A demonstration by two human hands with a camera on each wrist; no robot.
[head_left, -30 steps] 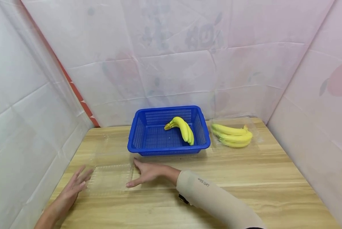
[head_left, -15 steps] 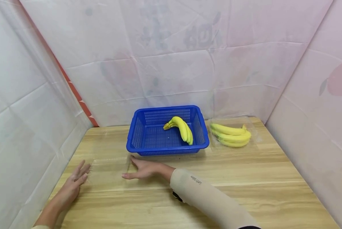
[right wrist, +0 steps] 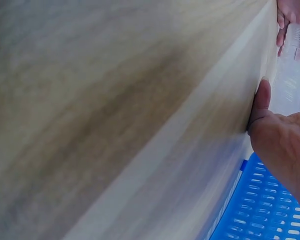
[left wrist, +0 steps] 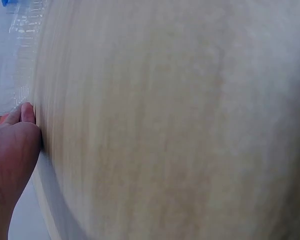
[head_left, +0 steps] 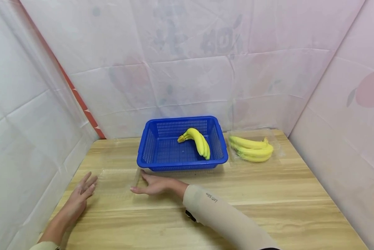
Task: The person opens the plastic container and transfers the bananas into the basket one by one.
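A clear plastic clamshell box (head_left: 116, 182), see-through and faint, lies on the left of the wooden table with its lid raised toward the back. My left hand (head_left: 78, 199) is at its left side, fingers extended and fingertips right at the edge. At the right side is my right hand (head_left: 154, 184), thumb and fingers spread along the wall. In the left wrist view the ridged rim of the box (left wrist: 26, 30) shows beyond the left fingers. In the right wrist view the right thumb (right wrist: 262, 95) lies close by the clear plastic.
Behind the right hand stands a blue plastic basket (head_left: 145, 152) with a bunch of bananas (head_left: 197, 142) inside. Further right, another clear box (head_left: 276, 139) holds more bananas (head_left: 252, 149). White printed sheets (head_left: 187, 80) hang along the table's back and sides.
The clear box has slid away from me, toward the back of the table. Both hands have moved back along with it. The basket and bananas stay in place.
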